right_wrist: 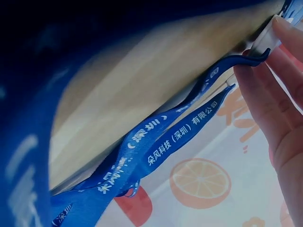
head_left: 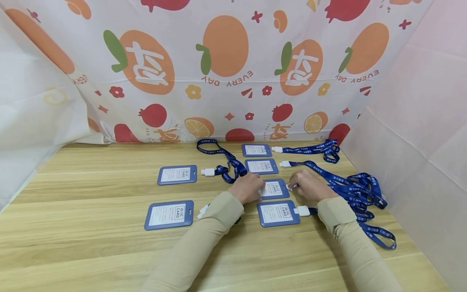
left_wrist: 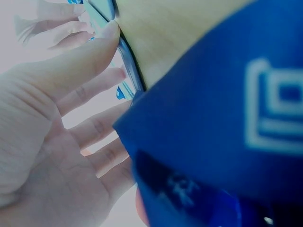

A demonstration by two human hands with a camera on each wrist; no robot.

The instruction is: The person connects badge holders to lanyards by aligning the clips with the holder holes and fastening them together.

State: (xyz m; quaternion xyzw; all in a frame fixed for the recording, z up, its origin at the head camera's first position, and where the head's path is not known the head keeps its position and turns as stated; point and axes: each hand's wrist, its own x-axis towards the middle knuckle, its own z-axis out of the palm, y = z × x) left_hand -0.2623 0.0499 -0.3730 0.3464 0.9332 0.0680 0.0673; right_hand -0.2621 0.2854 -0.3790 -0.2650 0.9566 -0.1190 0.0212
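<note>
In the right column of blue ID card holders, my left hand (head_left: 249, 187) holds the third card holder (head_left: 276, 189) by its left end. The left wrist view shows the thumb (left_wrist: 106, 40) along the holder's edge. My right hand (head_left: 309, 184) pinches the white clip (right_wrist: 266, 41) of a blue lanyard (right_wrist: 177, 130), right at the holder's slotted end. Just below, another card holder (head_left: 279, 213) lies with a white clip (head_left: 302, 211) at its slot. Part of the held holder is hidden behind my left fingers.
Above lie two more card holders, an upper one (head_left: 256, 150) and a lower one (head_left: 261, 166), with lanyards. Two others, one (head_left: 177, 174) above another (head_left: 169, 215), lie left. A lanyard heap (head_left: 355, 188) is right of my right hand. Patterned cloth (head_left: 226, 109) hangs behind the table.
</note>
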